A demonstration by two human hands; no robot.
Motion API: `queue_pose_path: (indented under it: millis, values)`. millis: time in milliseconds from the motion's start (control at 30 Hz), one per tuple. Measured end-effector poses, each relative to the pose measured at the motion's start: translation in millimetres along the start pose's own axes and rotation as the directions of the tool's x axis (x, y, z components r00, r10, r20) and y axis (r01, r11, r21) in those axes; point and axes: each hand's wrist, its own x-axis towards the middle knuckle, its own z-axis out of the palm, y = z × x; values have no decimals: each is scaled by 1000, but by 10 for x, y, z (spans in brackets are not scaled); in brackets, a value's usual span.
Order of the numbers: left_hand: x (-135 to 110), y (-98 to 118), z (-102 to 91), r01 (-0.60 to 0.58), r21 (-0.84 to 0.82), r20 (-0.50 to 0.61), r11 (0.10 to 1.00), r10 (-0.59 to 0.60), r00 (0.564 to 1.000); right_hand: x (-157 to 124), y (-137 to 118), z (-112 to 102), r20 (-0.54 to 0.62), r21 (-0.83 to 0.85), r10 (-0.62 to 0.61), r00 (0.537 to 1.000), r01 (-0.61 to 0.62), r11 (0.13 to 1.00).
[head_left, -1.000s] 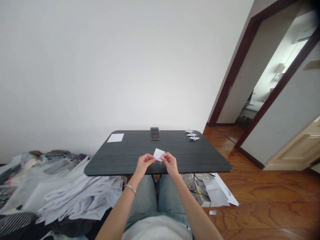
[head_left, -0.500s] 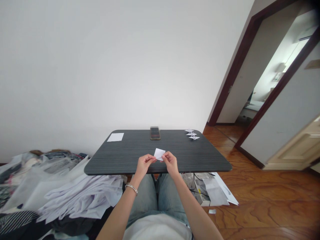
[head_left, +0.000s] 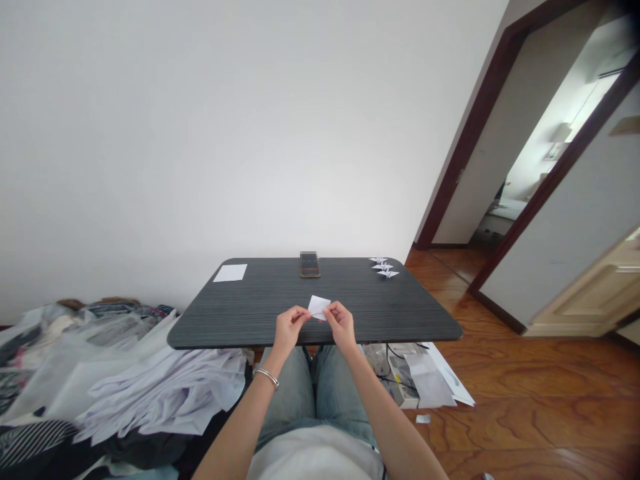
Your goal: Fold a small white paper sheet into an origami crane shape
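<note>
Both grips pinch one small square of folded white paper [head_left: 319, 305], thumb against forefinger: the left hand [head_left: 289, 327] at its left corner, the right hand [head_left: 342, 325] at its lower right edge. The paper is just above or on the near part of the dark worktop [head_left: 260, 310]; which, the view does not settle. Compared with a second ago, the hold is much the same; the paper has turned only slightly, and the silver bangle [head_left: 267, 379] on the left wrist sits a little further right in view.

The forearms reach forward and converge, wrists near the worktop's front edge, fingers bent inward and covering the paper's lower margins. Beyond the paper, a smartphone [head_left: 310, 265] is near the back edge. A blank white sheet [head_left: 230, 273] lies at the far left, and three white paper cranes [head_left: 388, 274] sit in a close row at the far right. Left of the worktop, white cloth [head_left: 170, 393] is heaped on the floor; on the right lies a small scrap [head_left: 423, 419].
</note>
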Motion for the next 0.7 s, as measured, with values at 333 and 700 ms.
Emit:
queue_pose_path:
  millis: [333,700]
  values:
    - [11,-15,47,28,-104,-13,994,-29,999,16,49,-15,-20,-32,10,1000,-10,999]
    - [9,8,166,-39,-181,-74,983,26,997,-9,16,16,9,-34,10,1000,-10,999]
